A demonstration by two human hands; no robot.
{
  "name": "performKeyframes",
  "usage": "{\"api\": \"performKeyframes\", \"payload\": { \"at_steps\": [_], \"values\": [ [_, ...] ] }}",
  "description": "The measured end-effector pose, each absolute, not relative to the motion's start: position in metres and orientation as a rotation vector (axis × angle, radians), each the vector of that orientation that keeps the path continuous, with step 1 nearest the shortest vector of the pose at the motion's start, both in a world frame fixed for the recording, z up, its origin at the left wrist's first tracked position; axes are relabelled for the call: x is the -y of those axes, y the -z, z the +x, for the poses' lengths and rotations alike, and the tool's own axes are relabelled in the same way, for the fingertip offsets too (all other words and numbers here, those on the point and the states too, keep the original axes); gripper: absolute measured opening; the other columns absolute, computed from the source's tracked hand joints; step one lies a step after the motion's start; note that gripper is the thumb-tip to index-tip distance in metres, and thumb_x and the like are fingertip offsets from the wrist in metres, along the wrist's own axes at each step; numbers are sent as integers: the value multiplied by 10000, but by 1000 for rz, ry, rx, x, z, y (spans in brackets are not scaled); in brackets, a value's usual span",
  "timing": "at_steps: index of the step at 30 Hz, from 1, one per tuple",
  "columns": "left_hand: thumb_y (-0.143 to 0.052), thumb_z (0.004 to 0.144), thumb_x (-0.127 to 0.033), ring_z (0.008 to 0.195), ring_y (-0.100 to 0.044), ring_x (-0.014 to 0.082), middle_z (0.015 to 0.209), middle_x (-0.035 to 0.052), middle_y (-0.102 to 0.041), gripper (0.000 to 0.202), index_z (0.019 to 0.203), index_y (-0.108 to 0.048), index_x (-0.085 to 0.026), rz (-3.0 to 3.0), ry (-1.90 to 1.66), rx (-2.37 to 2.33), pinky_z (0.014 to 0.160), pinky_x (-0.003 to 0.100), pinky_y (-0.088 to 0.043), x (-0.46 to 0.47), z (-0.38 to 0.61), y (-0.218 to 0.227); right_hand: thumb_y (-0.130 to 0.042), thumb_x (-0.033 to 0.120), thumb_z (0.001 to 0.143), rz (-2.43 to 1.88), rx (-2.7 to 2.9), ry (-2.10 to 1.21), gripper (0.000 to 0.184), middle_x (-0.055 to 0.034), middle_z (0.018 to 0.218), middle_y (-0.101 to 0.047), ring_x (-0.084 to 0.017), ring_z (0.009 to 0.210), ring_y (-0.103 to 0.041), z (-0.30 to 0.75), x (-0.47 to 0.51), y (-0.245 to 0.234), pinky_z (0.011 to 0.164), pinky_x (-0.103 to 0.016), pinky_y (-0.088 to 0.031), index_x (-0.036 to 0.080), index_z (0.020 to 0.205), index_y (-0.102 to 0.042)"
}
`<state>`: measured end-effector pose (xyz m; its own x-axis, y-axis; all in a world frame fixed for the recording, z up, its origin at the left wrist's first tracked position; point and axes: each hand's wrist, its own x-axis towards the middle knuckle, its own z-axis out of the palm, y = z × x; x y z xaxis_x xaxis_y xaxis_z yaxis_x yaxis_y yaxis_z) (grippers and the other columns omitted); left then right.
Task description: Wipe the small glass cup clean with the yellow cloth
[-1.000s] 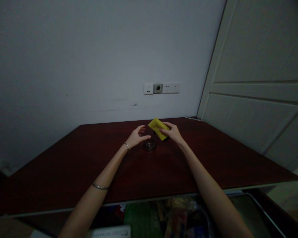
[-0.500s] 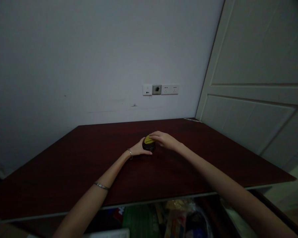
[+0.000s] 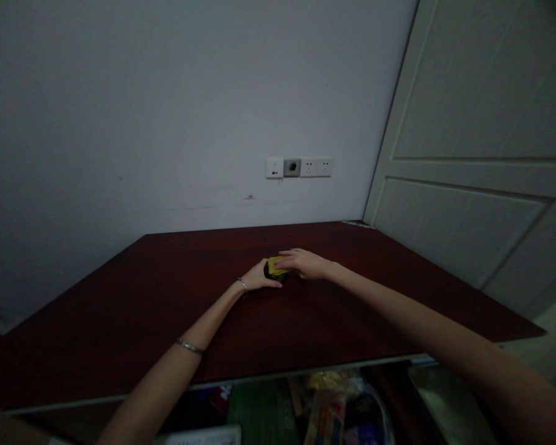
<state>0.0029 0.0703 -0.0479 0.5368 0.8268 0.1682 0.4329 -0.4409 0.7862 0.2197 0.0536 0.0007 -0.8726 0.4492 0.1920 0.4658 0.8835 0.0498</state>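
Observation:
My left hand (image 3: 258,275) is wrapped round the left side of a small, dark, shiny, round object (image 3: 275,278) on the table. Over the top of that object lies a yellow pad (image 3: 275,265), perhaps a sponge or folded cloth. The fingers of my right hand (image 3: 301,262) press on the pad from the right and hide part of it. It is too dark to tell whether the round object is a jar or a bowl.
A dark red tabletop (image 3: 167,296) reaches back to a pale wall. Below its front edge is an open drawer (image 3: 393,383) with a green item (image 3: 262,411) and plastic-wrapped packets (image 3: 327,411). Wall sockets (image 3: 315,167) sit behind; a panelled door (image 3: 467,185) stands at right.
My right hand has moved slightly down, and the yellow pad has turned and spread over more of the dark object's front. My left hand keeps its hold almost unmoved.

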Motion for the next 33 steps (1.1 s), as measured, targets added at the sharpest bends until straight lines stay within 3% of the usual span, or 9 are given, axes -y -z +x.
{"api": "performKeyframes", "payload": {
  "at_steps": [4, 12, 18, 23, 33],
  "values": [
    [-775, 467, -459, 1002, -548, 265, 1071, 103, -588, 783, 1110, -465, -137, 2120, -702, -1055, 861, 383, -426, -71, 1, 49, -559, 31, 675, -705, 3032, 315, 653, -13, 1334, -466, -261, 1298, -293, 215, -56, -10, 989, -494, -257, 319, 1250, -442],
    [-771, 450, -482, 979, -556, 263, 1049, 102, -589, 798, 1107, -479, -137, 2148, -711, -1089, 831, 363, -433, -72, 2, 49, -478, 187, 841, -580, 3104, 504, 301, -13, 1256, -542, -229, 1146, -464, 201, -60, -19, 874, -408, -336, 308, 1106, -549],
    [-766, 451, -492, 956, -569, 259, 1027, 99, -601, 788, 1091, -484, -129, 2144, -718, -1127, 817, 355, -442, -67, 4, 45, -497, 186, 803, -825, 3082, 550, 335, -26, 1277, -519, -219, 917, -593, 199, -54, -19, 721, -339, -413, 297, 1118, -530],
    [-761, 445, -513, 937, -580, 258, 1002, 91, -616, 769, 1068, -507, -141, 2188, -725, -1176, 803, 353, -449, -68, 4, 46, -554, 179, 697, -946, 3106, 379, 396, -44, 1199, -572, -229, 898, -616, 192, -47, -23, 684, -305, -436, 264, 1083, -543],
    [-739, 423, -581, 926, -603, 274, 996, 105, -636, 792, 1060, -523, -162, 2249, -722, -1306, 760, 338, -468, -74, 5, 51, -507, 211, 672, -1294, 3065, -83, 356, -105, 867, -683, -208, 712, -634, 176, -53, -35, 555, -249, -412, 183, 1004, -635]
  ]
}}
